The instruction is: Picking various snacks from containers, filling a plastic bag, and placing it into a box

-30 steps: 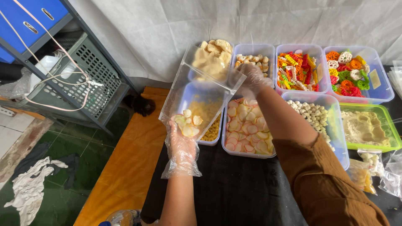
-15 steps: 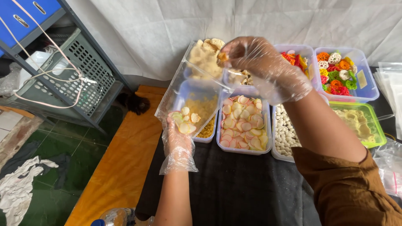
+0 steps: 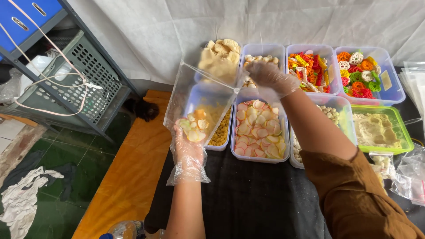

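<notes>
My left hand (image 3: 188, 152), in a thin clear plastic glove, holds the bottom of a clear plastic bag (image 3: 201, 95) with a few pale crackers (image 3: 194, 127) inside. My gloved right hand (image 3: 269, 76) is up at the bag's open top corner, over a tub of small pale knotted snacks (image 3: 261, 59). Its fingers are curled; whether they pinch the bag or a snack is unclear. Below the bag stand a tub of yellow curled crackers (image 3: 221, 132) and a tub of pink-rimmed white round crackers (image 3: 260, 130).
More tubs sit on the black cloth: beige chips (image 3: 221, 53), colourful sticks (image 3: 310, 68), colourful flower shapes (image 3: 361, 71), white balls (image 3: 330, 115), and a green tub (image 3: 380, 128). Filled bags (image 3: 400, 175) lie at right. A grey metal rack (image 3: 75, 75) stands at left.
My right hand dropped from high above the bag's mouth back down to the tub of knotted snacks. The bag now holds an orange-tinted piece among the crackers. My left hand stayed put.
</notes>
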